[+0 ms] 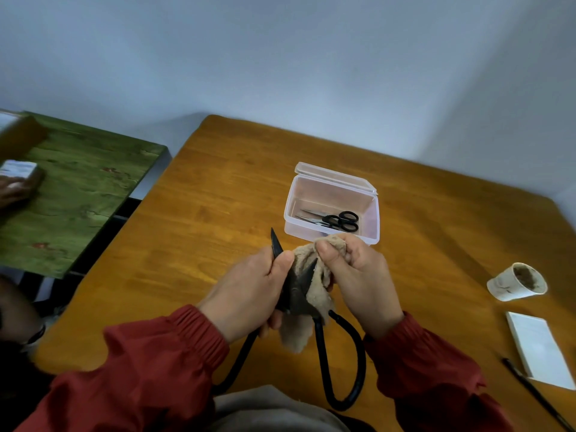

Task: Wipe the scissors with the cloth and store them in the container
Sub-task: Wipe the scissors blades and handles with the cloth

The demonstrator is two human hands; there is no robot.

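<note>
wiping big black scissors (297, 286) w/ tan cloth (314, 294), just on near side of clear container (291, 210), held above surface (218, 198). holding blades near pivot w/ left grip (252, 288), fingers curled round. pinching cloth over one blade w/ right grip (358, 275), thumb on top. leaving other blade tip bare, aimed toward container's left corner.

best, by judgement: keep cloth thick btwn thumb & edge, stroke pivot to tip, hold left steady.

container open, lid back, w/ small scissors (341, 221) already inside. prob. tight for big pair, so angle in slowly. paper cup (517, 282), notepad (539, 350) & pen (530, 388) well right of container; avoid swinging handles there.
</note>
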